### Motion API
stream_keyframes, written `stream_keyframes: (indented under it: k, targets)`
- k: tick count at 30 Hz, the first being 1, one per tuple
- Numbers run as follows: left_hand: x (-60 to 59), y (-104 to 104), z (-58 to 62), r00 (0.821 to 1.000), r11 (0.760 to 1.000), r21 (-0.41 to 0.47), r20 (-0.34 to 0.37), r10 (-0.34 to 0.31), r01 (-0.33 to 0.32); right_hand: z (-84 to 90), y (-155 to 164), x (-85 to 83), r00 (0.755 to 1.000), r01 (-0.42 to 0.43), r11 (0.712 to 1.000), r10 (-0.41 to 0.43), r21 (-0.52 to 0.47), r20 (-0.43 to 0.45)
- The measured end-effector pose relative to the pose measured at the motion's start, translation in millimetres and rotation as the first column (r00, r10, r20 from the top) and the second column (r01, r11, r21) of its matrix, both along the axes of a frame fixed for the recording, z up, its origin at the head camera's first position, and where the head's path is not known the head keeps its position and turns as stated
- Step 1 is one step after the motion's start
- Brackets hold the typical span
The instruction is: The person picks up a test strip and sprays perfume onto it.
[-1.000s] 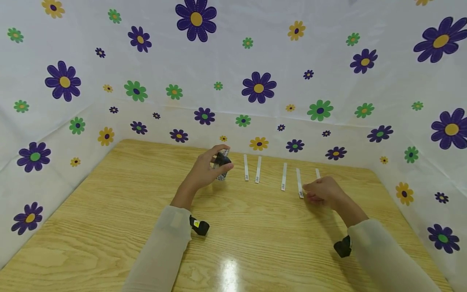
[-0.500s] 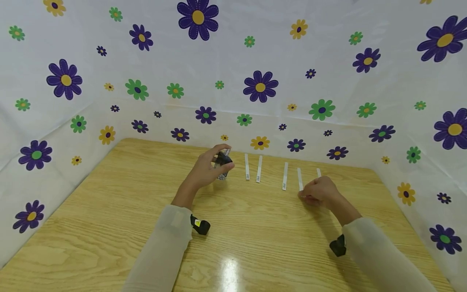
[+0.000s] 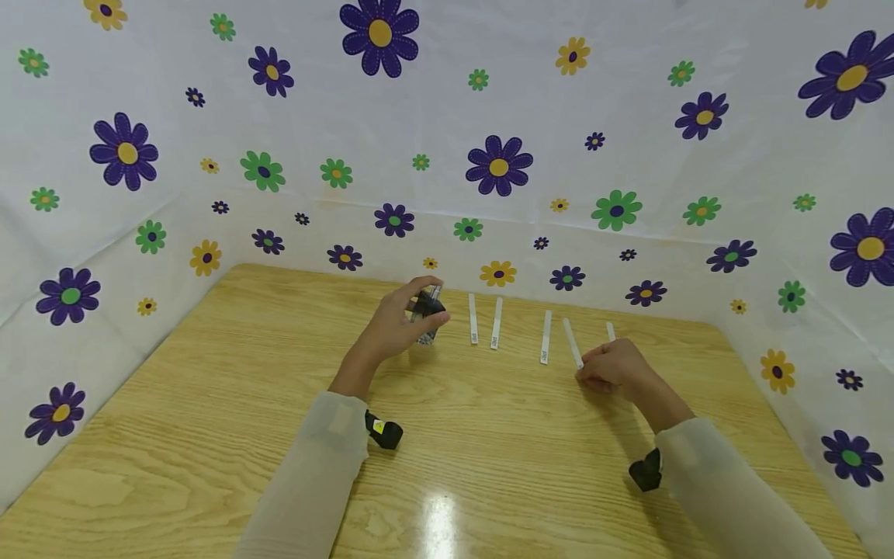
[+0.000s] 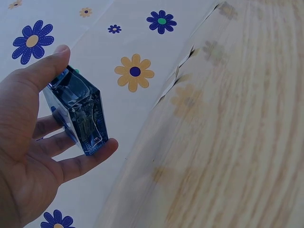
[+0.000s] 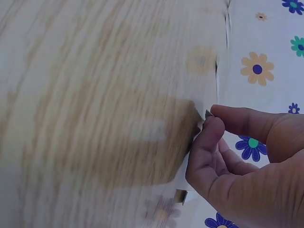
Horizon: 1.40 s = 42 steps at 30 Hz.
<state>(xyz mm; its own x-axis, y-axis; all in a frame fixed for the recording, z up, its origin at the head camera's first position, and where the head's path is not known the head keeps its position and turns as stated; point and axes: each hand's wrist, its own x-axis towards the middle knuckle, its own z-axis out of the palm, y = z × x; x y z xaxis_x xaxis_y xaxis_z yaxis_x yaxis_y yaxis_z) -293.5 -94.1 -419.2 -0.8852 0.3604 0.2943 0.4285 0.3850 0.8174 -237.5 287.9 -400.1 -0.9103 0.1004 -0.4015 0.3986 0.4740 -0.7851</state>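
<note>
My left hand [image 3: 393,324] grips a small perfume bottle [image 4: 85,111] of dark, angular glass, tilted, above the back of the table. In the left wrist view the thumb is at one end and the other fingers are behind and below it. On the right, my right hand [image 3: 618,365] pinches the near end of a narrow white paper strip [image 3: 572,341] between thumb and forefinger. The strip slants, with its far end pointing back and left. In the right wrist view only a tiny tip [image 5: 208,114] of it shows between the fingertips.
More white strips lie in a loose row: one strip [image 3: 472,320] and another [image 3: 496,324] near the bottle, a third strip [image 3: 545,338] in the middle, and one [image 3: 611,331] partly behind my right hand. A flowered cloth [image 3: 419,186] rises behind the wooden table [image 3: 503,450].
My right hand has moved slightly left onto the fourth strip's near end and pinches it. That strip's far end has swung left. The left hand has kept its hold on the perfume bottle.
</note>
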Motion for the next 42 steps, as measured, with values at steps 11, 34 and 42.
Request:
stream_keyframes:
  k: [11, 34, 42]
  targets:
    - [1.1, 0.3, 0.6, 1.000, 1.000, -0.014, 0.014, 0.002, -0.002, 3.5, 3.7, -0.8, 1.000, -0.006, 0.999, 0.006, -0.038, -0.012]
    - [0.9, 1.1, 0.5, 1.000, 1.000, -0.023, 0.023, 0.005, -0.004, 24.5, -54.1, 5.4, 0.982, -0.125, 0.992, 0.125, 0.011, -0.139]
    - [0.5, 2.1, 0.9, 1.000, 1.000, -0.029, 0.018, -0.004, 0.005, 27.6, -71.8, 8.6, 0.976, -0.152, 0.988, 0.152, 0.015, -0.158]
